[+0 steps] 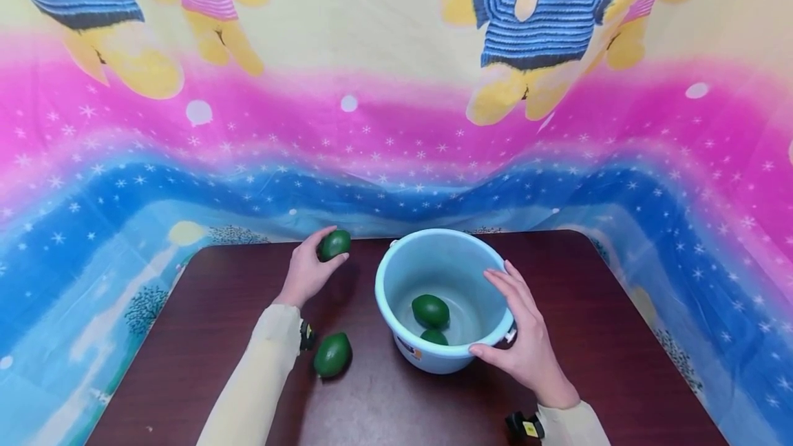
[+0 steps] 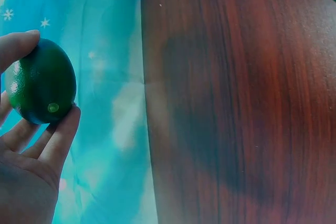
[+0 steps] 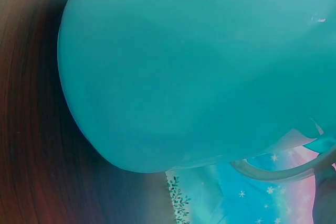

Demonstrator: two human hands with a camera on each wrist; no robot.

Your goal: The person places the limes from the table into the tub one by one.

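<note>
My left hand [image 1: 308, 270] holds a dark green avocado [image 1: 334, 245] above the table's far left part, thumb on one side and fingers on the other. The left wrist view shows this avocado [image 2: 44, 82] with a small pale round spot near its lower end. A light blue bucket [image 1: 396, 325] stands on the table, with two green avocados [image 1: 430, 311] inside, one partly hidden by the front rim. My right hand [image 1: 526, 336] grips the bucket's right rim. Another avocado [image 1: 332, 355] lies on the table left of the bucket, beside my left wrist.
The dark red-brown wooden table [image 1: 372, 411] runs back to a printed cloth [image 1: 347, 171], which hangs behind and along both sides. A pale handle [image 3: 278, 174] shows at the bucket's side in the right wrist view.
</note>
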